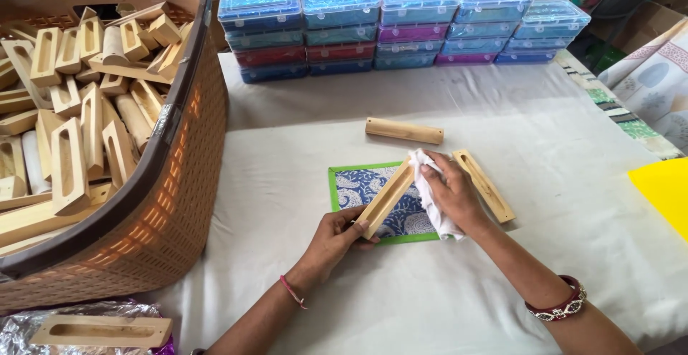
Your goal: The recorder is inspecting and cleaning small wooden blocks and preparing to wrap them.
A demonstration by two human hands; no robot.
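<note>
Head view: left hand (335, 234) grips wooden block (387, 198); right hand (453, 196) presses white cloth (428, 183).

Soft, even daylight fills the scene, bright enough to nearly wash out the white cloth (502, 269) toward five o'clock, and shadows are faint: only a thin dark edge lies under the left hand (331, 239), the right hand (451, 196) and the wooden bar (387, 197) between them. Glare sits on the clear lids of the stacked plastic boxes (401, 25) at twelve o'clock, and warm light glows through the woven wall of the brown basket (165, 212) at nine o'clock. Focus is sharp at the centre, while the wide lens bows the basket rim and softens the foil (21, 326) at seven o'clock.
</note>
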